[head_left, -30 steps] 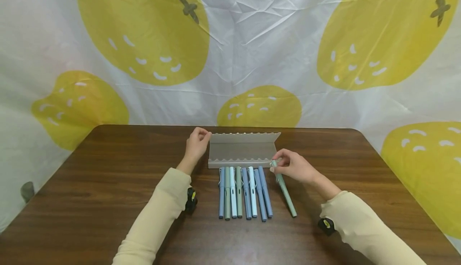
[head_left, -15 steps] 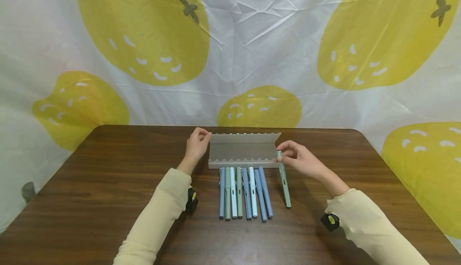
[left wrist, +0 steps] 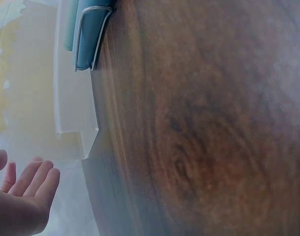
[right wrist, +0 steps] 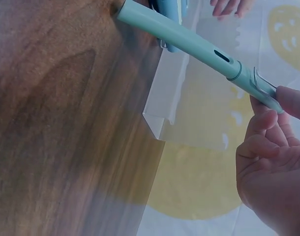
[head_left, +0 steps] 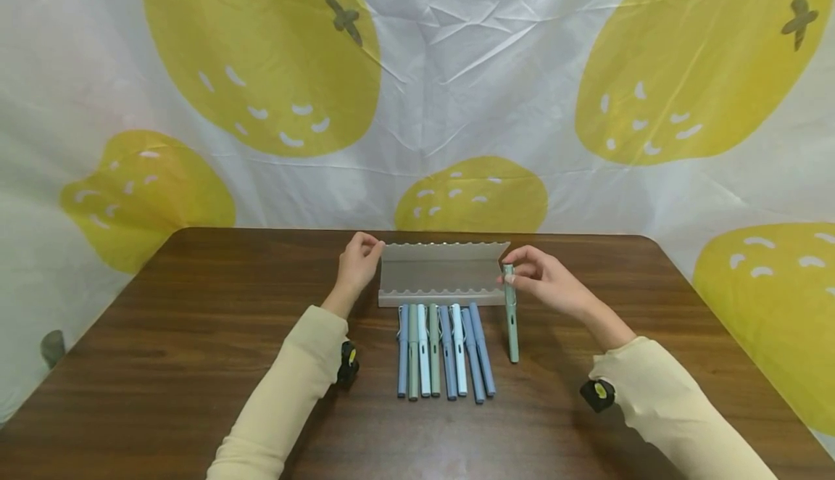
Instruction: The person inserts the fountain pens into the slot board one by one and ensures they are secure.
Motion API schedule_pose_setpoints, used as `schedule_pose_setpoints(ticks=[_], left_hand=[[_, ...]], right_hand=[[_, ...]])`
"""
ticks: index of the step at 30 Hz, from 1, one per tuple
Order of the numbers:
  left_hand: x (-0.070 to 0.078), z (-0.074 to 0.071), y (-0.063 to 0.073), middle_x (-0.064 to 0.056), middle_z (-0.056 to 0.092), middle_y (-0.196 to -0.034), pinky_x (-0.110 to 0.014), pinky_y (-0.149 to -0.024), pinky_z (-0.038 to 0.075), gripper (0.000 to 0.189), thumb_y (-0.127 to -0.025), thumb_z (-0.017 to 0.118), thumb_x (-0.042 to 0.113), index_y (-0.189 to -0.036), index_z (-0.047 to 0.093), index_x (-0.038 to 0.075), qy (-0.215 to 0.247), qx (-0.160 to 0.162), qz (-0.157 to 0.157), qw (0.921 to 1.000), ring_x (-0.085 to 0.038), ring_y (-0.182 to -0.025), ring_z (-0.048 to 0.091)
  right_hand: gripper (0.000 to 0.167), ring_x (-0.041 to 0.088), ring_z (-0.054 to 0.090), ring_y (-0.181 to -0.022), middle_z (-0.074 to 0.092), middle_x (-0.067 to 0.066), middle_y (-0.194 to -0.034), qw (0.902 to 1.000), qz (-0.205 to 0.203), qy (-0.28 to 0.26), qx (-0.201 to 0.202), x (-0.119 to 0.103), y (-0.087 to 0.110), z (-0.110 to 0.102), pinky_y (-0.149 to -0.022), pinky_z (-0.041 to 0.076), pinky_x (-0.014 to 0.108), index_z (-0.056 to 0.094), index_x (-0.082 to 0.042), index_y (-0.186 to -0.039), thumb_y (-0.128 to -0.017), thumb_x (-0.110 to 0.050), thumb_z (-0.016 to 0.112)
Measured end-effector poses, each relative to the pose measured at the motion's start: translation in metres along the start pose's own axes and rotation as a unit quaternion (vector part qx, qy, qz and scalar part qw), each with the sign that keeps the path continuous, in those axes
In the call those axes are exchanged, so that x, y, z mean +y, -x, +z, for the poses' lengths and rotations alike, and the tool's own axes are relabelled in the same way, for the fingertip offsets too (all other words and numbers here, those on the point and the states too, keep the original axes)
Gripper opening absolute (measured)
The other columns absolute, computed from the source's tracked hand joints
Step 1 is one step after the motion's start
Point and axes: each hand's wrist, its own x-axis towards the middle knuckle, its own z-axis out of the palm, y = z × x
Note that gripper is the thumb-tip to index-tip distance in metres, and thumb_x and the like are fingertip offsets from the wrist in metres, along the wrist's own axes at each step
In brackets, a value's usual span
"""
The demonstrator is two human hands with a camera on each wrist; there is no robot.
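My right hand (head_left: 548, 284) pinches a pale green fountain pen (head_left: 512, 320) by its capped, clipped end, between thumb and fingertips. In the right wrist view the pen (right wrist: 189, 44) slants, its barrel end pointing away from the hand. My left hand (head_left: 357, 262) is at the back left corner of a translucent pen rack (head_left: 443, 297) with scalloped edges, thumb and fingertip pinching its edge. In the left wrist view the last fingers (left wrist: 44, 182) extend loosely beside the rack's end. Several blue, green and light blue fountain pens (head_left: 447, 353) lie side by side before the rack.
The brown wooden table (head_left: 261, 364) ends just behind the rack. A white cloth (head_left: 293, 190) printed with yellow fruit hangs behind it. Dark wrist cameras (head_left: 596, 395) sit on both cuffs.
The right hand has moved slightly right and toward the back, bringing the green fountain pen from a slant to nearly straight beside the rack's right end. The left hand stays put.
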Motion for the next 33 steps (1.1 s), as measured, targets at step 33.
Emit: schedule_pose_setpoints(ticks=[33], left_hand=[[-0.001,-0.002,0.002,-0.018,0.061,-0.099,-0.041,-0.076,0.042,0.021,-0.09,0.052,0.021,-0.096,0.051,0.001,0.002,-0.009,-0.008,0.9999,-0.03,-0.093,0.055]], right_hand=[[0.026,0.014,0.058,-0.09,0.057,0.025,-0.105,0.987,-0.117,0.021,0.108,-0.01,-0.042,-0.024,-0.075,0.045,0.028,0.039,0.008,-0.111,-0.089,0.001,0.048]])
